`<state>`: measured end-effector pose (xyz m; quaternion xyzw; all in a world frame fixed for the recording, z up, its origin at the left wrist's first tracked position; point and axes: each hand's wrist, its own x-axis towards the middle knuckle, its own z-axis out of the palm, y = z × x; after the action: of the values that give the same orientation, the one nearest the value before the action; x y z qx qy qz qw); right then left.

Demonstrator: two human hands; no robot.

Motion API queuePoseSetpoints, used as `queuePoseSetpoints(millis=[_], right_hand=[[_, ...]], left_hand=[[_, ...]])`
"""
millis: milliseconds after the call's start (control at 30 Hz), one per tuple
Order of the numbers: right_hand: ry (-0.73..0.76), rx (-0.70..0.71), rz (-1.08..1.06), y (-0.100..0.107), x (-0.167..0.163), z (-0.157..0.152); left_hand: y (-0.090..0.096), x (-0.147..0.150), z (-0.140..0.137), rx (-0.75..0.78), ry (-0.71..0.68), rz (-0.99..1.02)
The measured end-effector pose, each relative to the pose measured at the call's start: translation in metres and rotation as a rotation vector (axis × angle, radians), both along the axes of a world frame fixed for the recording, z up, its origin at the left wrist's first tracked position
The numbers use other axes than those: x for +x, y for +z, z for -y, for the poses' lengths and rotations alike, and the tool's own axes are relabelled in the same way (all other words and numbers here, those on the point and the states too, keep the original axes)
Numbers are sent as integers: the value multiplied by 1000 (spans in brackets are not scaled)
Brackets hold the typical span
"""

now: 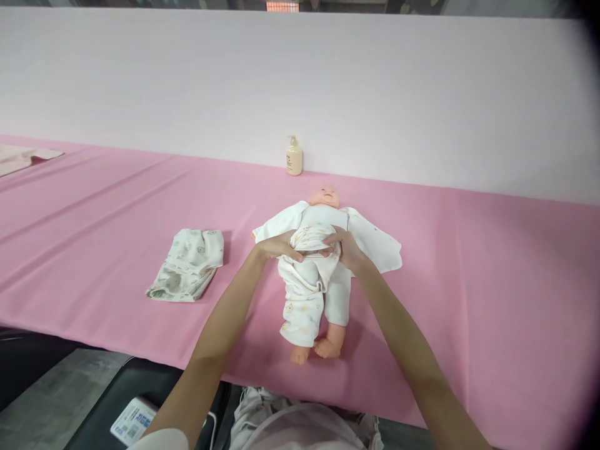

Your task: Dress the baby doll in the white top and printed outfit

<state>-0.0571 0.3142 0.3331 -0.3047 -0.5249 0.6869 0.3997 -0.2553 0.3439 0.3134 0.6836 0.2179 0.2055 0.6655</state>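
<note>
A baby doll (pixel 325 199) lies on its back, its head away from me. It wears a white top with sleeves spread to both sides. White patterned baby pants (pixel 301 307) cover its leg on the left of the view. The doll's other leg (pixel 337 297) is outside the patterned fabric, in a white layer with a bare foot. My left hand (pixel 282 245) is closed on the left side of the bunched pants at the doll's belly. On the other side my right hand (pixel 347 245) grips the same gathered fabric, some fingers hidden in its folds.
A folded white cloth with a green print (pixel 190 265) lies to the left. A cream pump bottle (pixel 294 158) stands by the white partition (pixel 300 87). Pale fabric (pixel 23 157) lies far left on the pink table cover (pixel 117 250). A white box (pixel 134 420) rests on a black seat (pixel 110 409).
</note>
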Motion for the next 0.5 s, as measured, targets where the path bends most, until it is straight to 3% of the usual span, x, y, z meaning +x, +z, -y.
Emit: queuePoseSetpoints(millis=[133,267,367,500], right_hand=[[-77,376,492,7,26,-7],[-187,592,770,2,58,-17],[-326,847,944,-23,69,-12],[-285,1376,1089,-71,73,23]], left_hand=[[12,-7,6,95,131,-135],[27,-9,14,198,206,-266],[38,-6,19,270,203,-367],[46,-4,22,384,204,-414]])
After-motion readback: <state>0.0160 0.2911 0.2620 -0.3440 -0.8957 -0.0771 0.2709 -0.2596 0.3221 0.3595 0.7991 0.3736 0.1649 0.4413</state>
